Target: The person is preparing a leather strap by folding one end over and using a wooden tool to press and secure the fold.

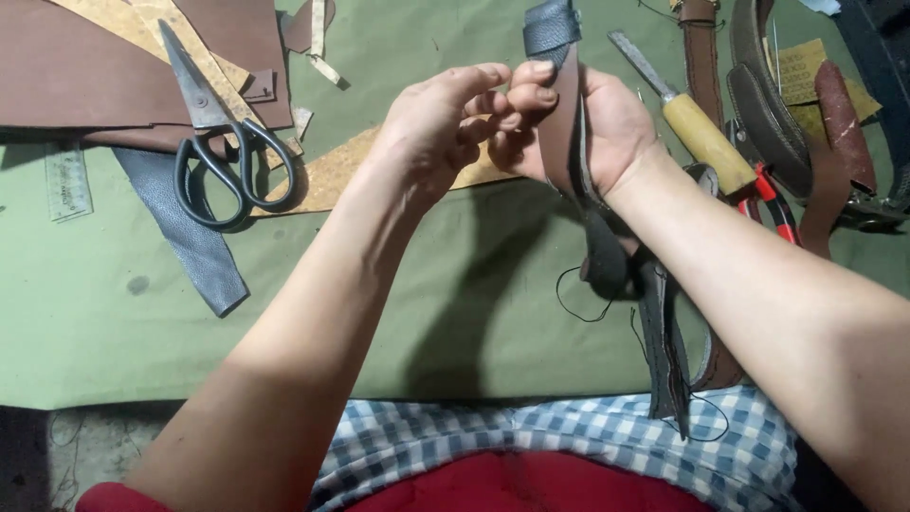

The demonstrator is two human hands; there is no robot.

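At frame centre, the right hand (607,123) grips a brown leather strap (566,123) upright; the left hand (441,123) pinches at its edge, seemingly mid-stitching, needing steady tension.

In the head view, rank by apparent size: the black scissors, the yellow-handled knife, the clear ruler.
1. black scissors
2. yellow-handled knife
3. clear ruler, partly hidden by leather, so its rank is unsure.

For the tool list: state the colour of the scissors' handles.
Black, on the scissors; head view shows them best.
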